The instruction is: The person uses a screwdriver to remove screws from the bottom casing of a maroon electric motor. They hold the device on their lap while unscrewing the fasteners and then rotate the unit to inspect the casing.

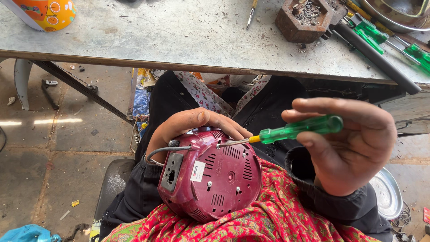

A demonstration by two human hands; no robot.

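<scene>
Head view: left hand (192, 125) clasps the maroon appliance (210, 175); right hand (354, 143), raised, grips a green screwdriver (295, 129).

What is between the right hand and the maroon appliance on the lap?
In the head view, only the green-handled screwdriver held by the right hand spans it; its tip meets the maroon appliance.

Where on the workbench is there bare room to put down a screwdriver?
The workbench is bare across its middle, between the orange container at the left corner and the small screwdriver lying near the rusty block of screws. The right end is crowded: green-handled screwdrivers, a black rod, a metal bowl.
</scene>
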